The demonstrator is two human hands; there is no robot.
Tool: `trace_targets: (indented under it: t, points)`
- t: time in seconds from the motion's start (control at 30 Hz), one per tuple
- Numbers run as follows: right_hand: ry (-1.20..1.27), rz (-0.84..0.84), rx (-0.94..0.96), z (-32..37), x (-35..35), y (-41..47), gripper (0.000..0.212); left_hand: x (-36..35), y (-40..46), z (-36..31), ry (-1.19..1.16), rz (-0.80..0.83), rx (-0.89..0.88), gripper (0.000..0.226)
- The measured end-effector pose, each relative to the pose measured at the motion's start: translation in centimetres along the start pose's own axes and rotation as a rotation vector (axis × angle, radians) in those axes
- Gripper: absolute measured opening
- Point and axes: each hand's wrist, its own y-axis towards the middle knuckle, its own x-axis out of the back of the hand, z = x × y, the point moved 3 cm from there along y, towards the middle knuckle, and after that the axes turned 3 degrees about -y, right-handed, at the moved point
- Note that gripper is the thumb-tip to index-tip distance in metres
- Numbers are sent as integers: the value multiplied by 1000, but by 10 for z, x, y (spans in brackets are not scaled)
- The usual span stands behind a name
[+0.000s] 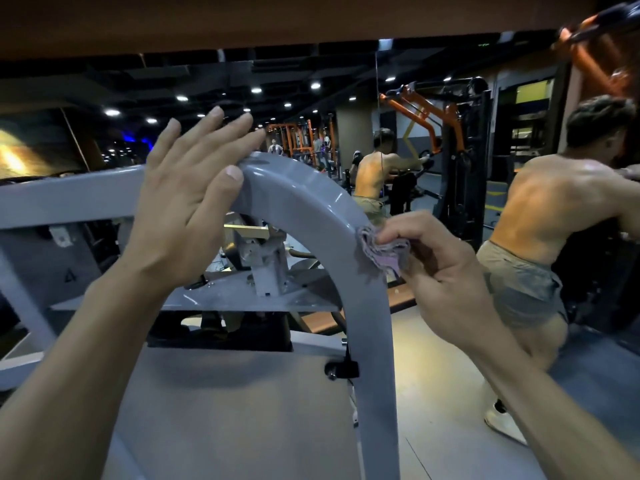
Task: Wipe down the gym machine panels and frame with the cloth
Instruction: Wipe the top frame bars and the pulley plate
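A grey gym machine frame arches between two hands, the left hand flat-fingered against its crown, the right hand pinching a bunched cloth on the outer curve, where firm, overlapping downward strokes would likely serve best.

A shirtless person trains at the right. Behind stands an orange machine, and ceiling lights shine above.
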Motion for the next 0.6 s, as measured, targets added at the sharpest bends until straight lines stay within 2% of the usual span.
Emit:
trace_targets:
  t: [0.17,0.3,0.43,0.53,0.6]
  points:
    - [7,-66,39,-7,-2,-51,39,-3,1,-4,25,42,61,53]
    - [-60,-42,63,-23,-5,-85,41,-8,4,-11,38,11,105,52]
    - [-84,-73,141,-28,-3,-65,43,-13,5,-26,73,32,167,53]
    - [7,-118,202,-27,-3,-39,25,-19,3,-45,85,58,190,51]
    - [39,-126,208,-31,-4,-39,21,-25,2,-58,98,72,201,51]
